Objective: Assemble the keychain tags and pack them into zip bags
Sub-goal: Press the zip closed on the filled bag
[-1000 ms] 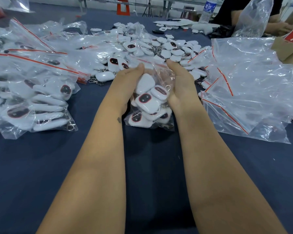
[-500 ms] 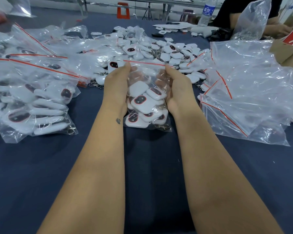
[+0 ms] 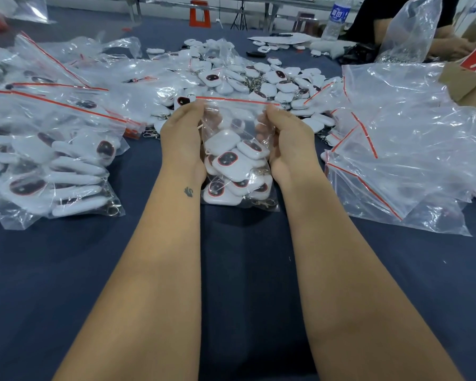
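A clear zip bag (image 3: 235,125) with a red seal strip stands on the dark blue table (image 3: 245,270), filled with several white keychain tags (image 3: 232,160) with dark oval faces. My left hand (image 3: 183,138) grips the bag's left side near the top. On the other side my right hand (image 3: 287,138) grips it, fingers curled around the plastic. The red strip stretches straight between my fingertips. A heap of loose tags (image 3: 261,81) lies just beyond the bag.
Filled zip bags (image 3: 50,166) pile up at the left. Empty zip bags (image 3: 401,149) lie in a heap at the right. A cardboard box (image 3: 470,78), a water bottle (image 3: 337,19) and another person's arms (image 3: 448,42) are at the far right.
The bag's top, bunched between my hands a second ago, now stands spread out with the red strip pulled straight. My hands have moved apart and slightly up the bag.
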